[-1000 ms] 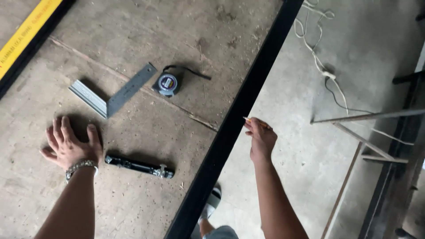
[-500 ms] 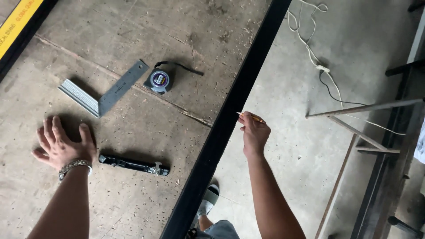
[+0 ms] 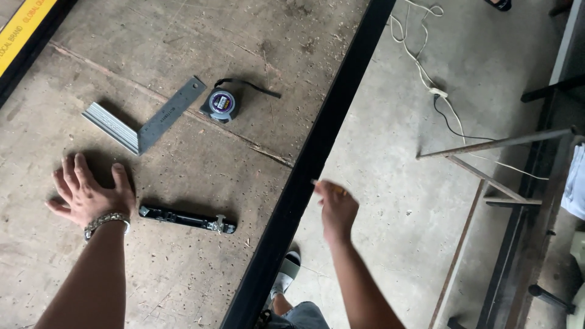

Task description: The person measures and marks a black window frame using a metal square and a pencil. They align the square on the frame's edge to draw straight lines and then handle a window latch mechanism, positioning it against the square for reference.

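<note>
A worn, scuffed wooden worktop point(image 3: 201, 201) fills the left two thirds of the frame, its surface marked with scratches, stains and a long diagonal crack. A black metal edge point(image 3: 317, 152) borders it on the right, running from the top centre down to the bottom centre, and a yellow strip point(image 3: 27, 30) crosses the upper left corner.

The left hand point(image 3: 91, 195) lies flat on the worktop at lower left, fingers spread open, a metal bracelet point(image 3: 106, 220) on the wrist. Just to its right lies a slim black tool point(image 3: 186, 219). Above them, a metal square point(image 3: 143, 119) rests with its blade pointing to the upper right, and a tape measure point(image 3: 222, 105) sits just beside the blade's tip.

The right hand point(image 3: 336, 210) hovers just right of the black edge in the middle of the frame, fingers closed around a small yellowish pencil point(image 3: 323, 184), whose tip shows near the edge.

Below lies a grey concrete floor point(image 3: 390, 183). A white cord point(image 3: 420, 61) trails across it at the top, joined to a black cable point(image 3: 454, 125). A rusty metal frame point(image 3: 487, 183) stands at right. A sandalled foot point(image 3: 285, 277) shows at the bottom.
</note>
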